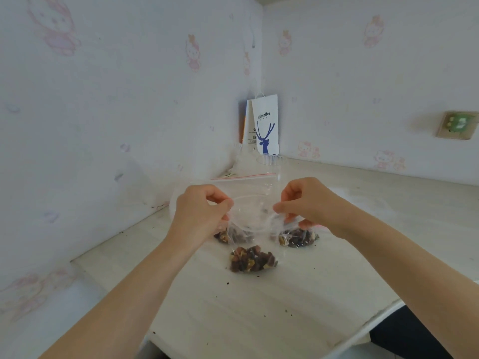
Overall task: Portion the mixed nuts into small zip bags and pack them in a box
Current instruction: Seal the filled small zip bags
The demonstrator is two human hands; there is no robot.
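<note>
1. Head view, the hands: the left hand [202,211] and the right hand [305,203] are both up over the table [259,320], close to each other.
2. Between them is a clear empty bag [250,216]. It is see-through and hard to make out, but its top looks pulled into a round hole.
3. The left fingers [228,203] are curled and pinch the left side of the bag's top. The right fingers [278,209] are curled too and pinch the right side. The bag hangs between the two pinches, with its crinkly lower part under the right hand.
4. Three full bags lie flat on the table below the hands. The near nut bag [252,259] is closest to the person and touches no hand. The left nut bag [233,237] is partly hidden under the left hand. The right nut bag [298,237] lies just under the right hand.
5. Small dark crumbs [227,283] are on the table, nearer the person than the bags.
6. Behind the hands lie a flat bag with a red strip [243,176] and a clear cup [272,164].
7. A white paper bag [267,125] with a blue deer stands in the corner. A wall plug [458,124] is on the right wall.
</note>
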